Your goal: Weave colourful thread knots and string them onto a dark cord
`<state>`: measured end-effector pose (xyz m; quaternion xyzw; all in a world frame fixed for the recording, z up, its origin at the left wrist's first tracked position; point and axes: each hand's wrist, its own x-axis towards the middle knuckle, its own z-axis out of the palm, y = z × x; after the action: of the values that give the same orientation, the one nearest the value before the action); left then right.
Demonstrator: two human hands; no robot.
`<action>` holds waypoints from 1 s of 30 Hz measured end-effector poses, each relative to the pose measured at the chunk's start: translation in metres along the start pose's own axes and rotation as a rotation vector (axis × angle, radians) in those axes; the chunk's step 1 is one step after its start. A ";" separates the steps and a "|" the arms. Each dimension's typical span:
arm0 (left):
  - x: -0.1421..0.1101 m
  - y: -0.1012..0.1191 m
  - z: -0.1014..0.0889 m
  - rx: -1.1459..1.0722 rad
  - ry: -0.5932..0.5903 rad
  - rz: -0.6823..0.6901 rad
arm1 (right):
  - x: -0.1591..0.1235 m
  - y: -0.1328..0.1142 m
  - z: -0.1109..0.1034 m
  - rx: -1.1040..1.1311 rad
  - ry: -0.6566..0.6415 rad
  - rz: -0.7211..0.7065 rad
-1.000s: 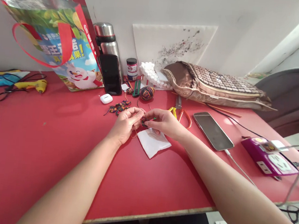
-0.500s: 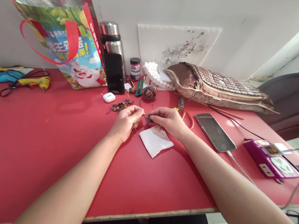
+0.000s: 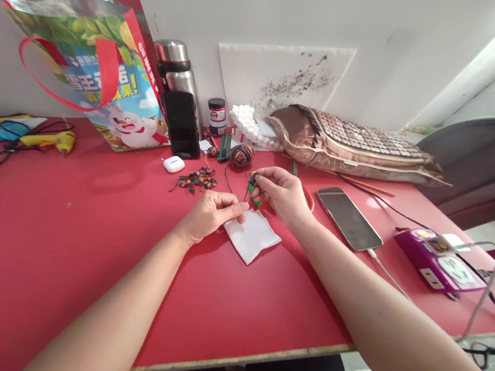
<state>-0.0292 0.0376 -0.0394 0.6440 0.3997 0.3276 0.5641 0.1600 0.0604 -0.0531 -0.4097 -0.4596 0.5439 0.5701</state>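
A small multicoloured yarn piece (image 3: 252, 179) is held up off the red table (image 3: 106, 288), pinched narrowly in the fingertips of the right hand (image 3: 288, 199). Below those fingertips a slim green tool (image 3: 254, 193) is seen, slanted down and towards the wearer; whether it is a crochet hook cannot be told. A thin yarn strand (image 3: 247, 195) is gripped between thumb and fingers of the left hand (image 3: 215, 214), and that's the key line here: the strand is run up and slightly right from the left pinch to the piece. The right hand is set farther from the wearer, and the yarn ball (image 3: 241, 155) lies nearer to it than to the left.

Now the count: one large ball, one small yarn bundle (image 3: 213, 150) beside it, one knotted yarn strip (image 3: 197, 180) left of the hands, one white sheet (image 3: 252, 240) beneath them. Two phones are seen, one propped upright (image 3: 182, 124), one laid flat (image 3: 350, 218); one earbud case (image 3: 173, 164), one steel flask (image 3: 182, 71), one yellow glue gun (image 3: 49, 140).
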 end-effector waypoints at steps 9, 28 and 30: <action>0.006 -0.009 -0.001 0.005 0.369 0.152 | 0.002 0.003 -0.002 -0.128 0.018 -0.112; 0.001 -0.007 0.009 0.154 0.460 0.284 | -0.024 0.002 0.017 -0.551 -0.156 -0.285; 0.001 -0.007 0.008 0.147 0.478 0.280 | -0.023 0.004 0.017 -0.490 -0.169 -0.247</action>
<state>-0.0223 0.0350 -0.0475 0.6366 0.4514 0.5147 0.3551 0.1426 0.0372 -0.0546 -0.4294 -0.6696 0.3754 0.4757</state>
